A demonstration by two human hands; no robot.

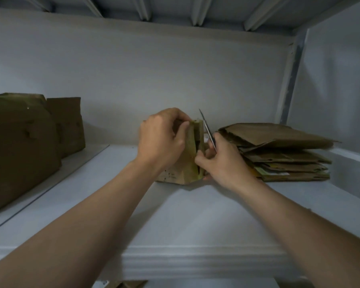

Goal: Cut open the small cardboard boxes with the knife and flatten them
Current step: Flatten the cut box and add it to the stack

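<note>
Through the head camera I saw a small cardboard box (180, 173) standing on a pale shelf (175, 215), near the middle of the view and close to the back wall. A strip of yellowish-green tape (192, 163) ran up its near right corner, and a dark slit gaped open beside the tape.

The left hand (161, 138) gripped the top of the box from the left. Its fingers were curled over the upper edge and its thumb pressed against the taped corner.

The right hand (220, 165) was at the box's right side, low down, with its fingers clenched around a knife (207, 129). The handle was hidden inside the fist. The thin blade pointed up and away from me, leaning a little left, just beside the box's right face. I could not tell whether the blade touched the cardboard. The fingertips of that hand rested against the slit.

Just right of the right hand lay a stack of flattened cardboard (283, 156), its sheets piled unevenly. Well apart on the left stood a large brown box (19, 154), with a second brown box (69, 123) behind it, touching it. A grey metal post (290, 80) rose at the back right, and another shelf (175, 9) spanned overhead.
</note>
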